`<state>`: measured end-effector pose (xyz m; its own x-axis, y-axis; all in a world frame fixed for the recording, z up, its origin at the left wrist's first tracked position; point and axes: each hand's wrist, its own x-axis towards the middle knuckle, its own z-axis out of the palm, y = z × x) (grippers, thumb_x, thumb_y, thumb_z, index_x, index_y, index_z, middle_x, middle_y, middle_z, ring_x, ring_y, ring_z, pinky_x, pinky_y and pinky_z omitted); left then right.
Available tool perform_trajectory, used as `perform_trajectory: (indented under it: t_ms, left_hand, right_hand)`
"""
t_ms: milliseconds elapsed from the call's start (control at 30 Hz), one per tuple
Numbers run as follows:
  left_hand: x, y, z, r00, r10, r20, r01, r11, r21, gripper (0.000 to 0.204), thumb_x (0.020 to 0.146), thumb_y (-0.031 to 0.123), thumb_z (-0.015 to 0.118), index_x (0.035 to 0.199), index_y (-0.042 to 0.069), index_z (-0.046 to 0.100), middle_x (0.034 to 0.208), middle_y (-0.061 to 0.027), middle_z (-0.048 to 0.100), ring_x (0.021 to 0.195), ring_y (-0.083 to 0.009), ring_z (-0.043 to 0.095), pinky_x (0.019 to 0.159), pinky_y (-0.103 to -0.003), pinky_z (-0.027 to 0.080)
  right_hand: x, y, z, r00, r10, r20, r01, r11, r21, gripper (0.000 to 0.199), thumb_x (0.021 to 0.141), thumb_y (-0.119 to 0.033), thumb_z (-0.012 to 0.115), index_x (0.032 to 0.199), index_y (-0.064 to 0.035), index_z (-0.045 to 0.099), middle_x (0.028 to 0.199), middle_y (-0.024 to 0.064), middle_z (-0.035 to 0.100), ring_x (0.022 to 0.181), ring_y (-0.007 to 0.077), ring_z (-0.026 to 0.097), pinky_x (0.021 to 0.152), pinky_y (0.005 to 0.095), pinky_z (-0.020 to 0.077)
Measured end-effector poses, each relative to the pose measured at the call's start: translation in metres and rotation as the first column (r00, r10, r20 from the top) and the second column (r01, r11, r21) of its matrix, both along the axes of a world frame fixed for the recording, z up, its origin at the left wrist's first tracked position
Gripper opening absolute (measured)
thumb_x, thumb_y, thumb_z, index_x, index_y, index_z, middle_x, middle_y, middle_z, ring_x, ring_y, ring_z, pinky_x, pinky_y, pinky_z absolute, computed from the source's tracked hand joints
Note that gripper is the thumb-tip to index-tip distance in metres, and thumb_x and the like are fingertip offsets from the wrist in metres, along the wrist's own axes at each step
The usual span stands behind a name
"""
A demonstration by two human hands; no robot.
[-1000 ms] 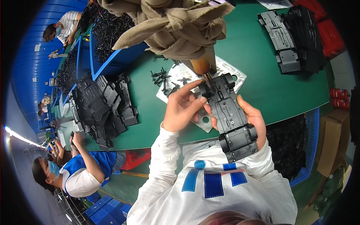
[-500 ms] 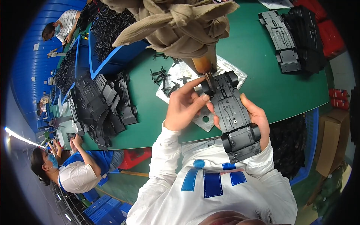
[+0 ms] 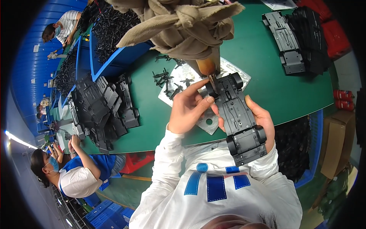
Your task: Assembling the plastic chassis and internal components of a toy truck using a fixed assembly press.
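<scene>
Between my hands is a black plastic toy car chassis (image 3: 237, 114), tilted over the table's near edge. My right hand (image 3: 263, 118) grips its right side, thumb along the edge and the other fingers hidden beneath. On its upper left side, my left hand (image 3: 190, 108) has thumb and fingers closed at the corner beside the wheel arch; whether a small part is pinched there is hidden. The metal tip of a machine (image 3: 212, 82) with an orange-brown collar (image 3: 206, 66) meets the chassis's far left corner. Knotted tan cloth (image 3: 183, 26) wraps the machine above.
Small black parts (image 3: 163, 77) lie on and beside a silvery plate (image 3: 228, 65). Chassis pieces are heaped at left (image 3: 103, 108) and stacked at right (image 3: 284, 42). Blue bins (image 3: 118, 57) of black parts stand at far left. A co-worker (image 3: 78, 177) sits at lower left.
My hands and the chassis stay almost in place, shifting only very slightly. At lower left, the co-worker's hands and head have moved a little.
</scene>
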<state>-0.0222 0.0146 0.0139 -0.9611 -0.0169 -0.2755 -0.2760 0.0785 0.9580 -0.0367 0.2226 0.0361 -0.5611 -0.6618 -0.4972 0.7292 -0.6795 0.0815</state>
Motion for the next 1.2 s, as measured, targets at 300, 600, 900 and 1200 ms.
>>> perform_trajectory:
  t_ms: [300, 600, 900, 1200]
  left_hand:
    - [-0.001, 0.002, 0.006, 0.999, -0.014, 0.031, 0.013, 1.000, 0.014, 0.049, 0.094, 0.009, 0.066, 0.137, -0.008, 0.052, 0.071, -0.0027, 0.068, 0.057, -0.0032, 0.052, 0.049, -0.019, 0.037]
    - [0.000, 0.000, 0.001, 0.999, -0.009, 0.036, 0.009, 1.000, 0.010, 0.049, 0.094, 0.006, 0.063, 0.137, -0.011, 0.050, 0.074, -0.0045, 0.070, 0.058, -0.0045, 0.055, 0.050, -0.019, 0.038]
    - [0.000, -0.001, -0.002, 0.999, 0.008, 0.049, -0.010, 0.999, 0.031, 0.044, 0.094, 0.006, 0.062, 0.135, -0.007, 0.053, 0.074, -0.0046, 0.070, 0.057, -0.0050, 0.054, 0.051, -0.020, 0.039]
    - [-0.001, -0.001, -0.003, 0.998, -0.002, 0.063, 0.002, 1.000, 0.011, 0.046, 0.095, 0.007, 0.062, 0.137, -0.006, 0.052, 0.074, -0.0038, 0.070, 0.056, -0.0047, 0.055, 0.048, -0.019, 0.038]
  right_hand:
    - [0.000, 0.002, 0.002, 1.000, 0.018, 0.001, -0.018, 1.000, -0.020, 0.055, 0.108, -0.037, 0.034, 0.141, 0.0071, 0.044, 0.128, 0.0281, 0.059, 0.098, 0.0329, 0.070, 0.088, 0.0390, 0.0608]
    - [-0.001, 0.008, -0.003, 0.997, 0.059, -0.049, -0.063, 0.994, -0.090, 0.053, 0.108, -0.038, 0.034, 0.144, 0.0004, 0.045, 0.129, 0.0244, 0.061, 0.100, 0.0292, 0.069, 0.085, 0.0362, 0.0605]
    - [-0.003, 0.007, -0.002, 0.997, 0.066, -0.048, -0.069, 0.996, -0.059, 0.053, 0.109, -0.037, 0.032, 0.142, 0.0003, 0.047, 0.129, 0.0212, 0.063, 0.102, 0.0267, 0.068, 0.090, 0.0367, 0.0584]
    - [-0.003, 0.009, -0.006, 0.995, 0.082, -0.054, -0.088, 0.991, -0.099, 0.054, 0.109, -0.039, 0.034, 0.141, 0.0016, 0.049, 0.128, 0.0200, 0.063, 0.101, 0.0272, 0.069, 0.089, 0.0366, 0.0588]
